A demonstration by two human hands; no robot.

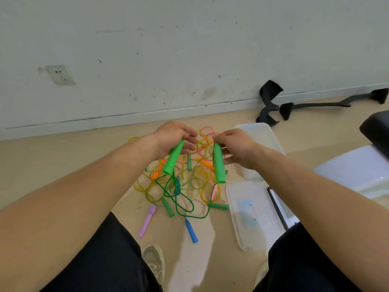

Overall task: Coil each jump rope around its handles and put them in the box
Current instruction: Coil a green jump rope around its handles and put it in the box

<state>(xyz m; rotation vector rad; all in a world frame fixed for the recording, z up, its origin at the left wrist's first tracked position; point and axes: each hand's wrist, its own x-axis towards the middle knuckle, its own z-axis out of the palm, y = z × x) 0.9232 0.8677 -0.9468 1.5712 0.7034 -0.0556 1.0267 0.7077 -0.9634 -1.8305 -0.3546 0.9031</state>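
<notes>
My left hand (172, 137) grips one bright green handle (173, 158) and my right hand (237, 147) grips the other green handle (219, 165) of the same jump rope. Its dark green cord (185, 199) hangs from both handles in loose loops down onto the floor. Below my hands lies a tangled pile of ropes (189, 178) in yellow, pink and orange. Loose handles lie around it: a purple one (147, 221), a blue one (191, 230) and green ones (219, 206). The clear plastic box (271, 140) stands to the right of the pile.
The box's white lid (250, 216) lies flat on the floor at the right. Black chair armrest parts (269, 102) lie by the wall. A wall socket (60, 74) is at the left. My shoe (154, 262) and both knees are at the bottom.
</notes>
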